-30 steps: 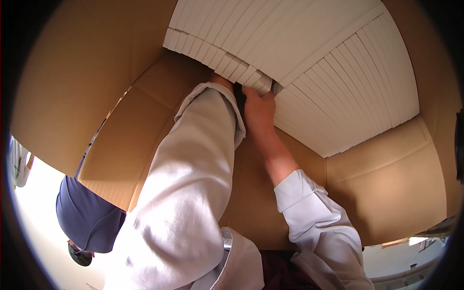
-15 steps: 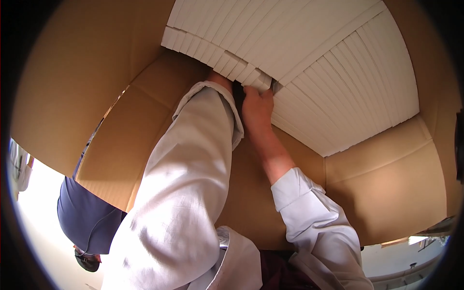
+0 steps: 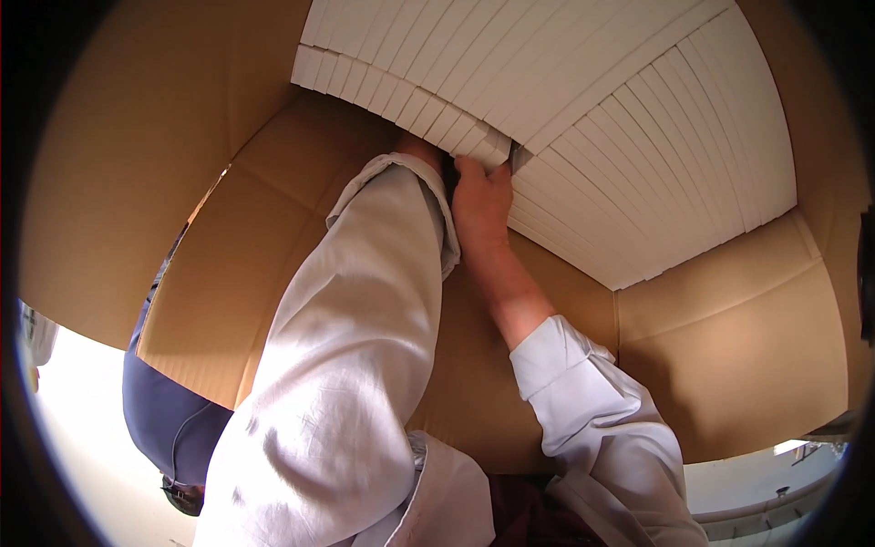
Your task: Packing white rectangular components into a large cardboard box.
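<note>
Deep inside a large cardboard box, flat white boxes (image 3: 415,108) stand on edge in a tight row. My right hand (image 3: 483,201) is closed on the near end of this row, its thumb and fingers against the last flat white box (image 3: 493,149). Beside that end, a narrow dark gap (image 3: 514,151) separates the row from the neighbouring stack. My left hand (image 3: 421,149) reaches beneath the row's near edge; only the part by the wrist shows, and its fingers are hidden under the white boxes.
Tall walls of the cardboard box (image 3: 137,173) surround both arms, with a folded flap (image 3: 738,337) at the near right. More white boxes (image 3: 656,164) are packed in a second block on the right. Beyond the left wall stands a person in dark blue clothing (image 3: 173,415).
The uneven white boxes near my right hand now line up flush, and the gap beside them looks a little wider. My right hand has shifted slightly to the left.
</note>
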{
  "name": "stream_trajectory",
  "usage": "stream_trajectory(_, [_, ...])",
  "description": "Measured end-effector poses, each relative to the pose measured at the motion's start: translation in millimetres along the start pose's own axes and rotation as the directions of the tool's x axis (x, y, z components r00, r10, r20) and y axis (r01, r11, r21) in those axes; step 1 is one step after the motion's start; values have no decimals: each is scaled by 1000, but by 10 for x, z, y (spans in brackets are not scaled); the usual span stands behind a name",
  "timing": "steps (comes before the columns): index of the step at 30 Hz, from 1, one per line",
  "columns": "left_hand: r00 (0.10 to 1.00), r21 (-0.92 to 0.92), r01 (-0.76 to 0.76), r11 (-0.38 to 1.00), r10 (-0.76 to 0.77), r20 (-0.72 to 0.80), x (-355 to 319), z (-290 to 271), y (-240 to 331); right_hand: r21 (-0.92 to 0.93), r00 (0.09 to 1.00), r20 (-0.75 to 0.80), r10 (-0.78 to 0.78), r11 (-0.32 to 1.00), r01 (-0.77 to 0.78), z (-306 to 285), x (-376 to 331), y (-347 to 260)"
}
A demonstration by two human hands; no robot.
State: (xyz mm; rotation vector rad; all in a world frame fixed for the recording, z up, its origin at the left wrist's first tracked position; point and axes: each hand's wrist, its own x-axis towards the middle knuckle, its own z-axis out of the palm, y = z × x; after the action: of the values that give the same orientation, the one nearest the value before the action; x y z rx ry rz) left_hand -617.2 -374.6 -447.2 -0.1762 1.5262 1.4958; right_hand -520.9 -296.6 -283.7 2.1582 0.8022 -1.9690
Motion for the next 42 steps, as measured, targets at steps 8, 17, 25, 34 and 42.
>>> stream_trajectory(8, [999, -48, 38, 998, -39, -10, 15, 29, 74, 12, 987, -39, 153, 988, -153, -30, 63, -83])
stream_trajectory(17, [996, -100, 85, 991, -87, -22, -121, -27, -47, 101, 960, -9, 281, 955, -278, -34, -63, -167])
stream_trajectory(25, [995, -173, 93, 981, -97, -17, -115, 25, -70, 118, 996, 83, 44, 992, -53, -157, -169, -103])
stream_trajectory(34, [993, -222, 115, 968, -117, 6, -113, 103, -133, 69, 995, 99, -17, 998, 10, -177, -62, -143])
stream_trajectory(42, [988, -276, 150, 949, -152, 14, -229, 151, -234, -45, 986, 68, -152, 987, 155, -180, 59, -88])
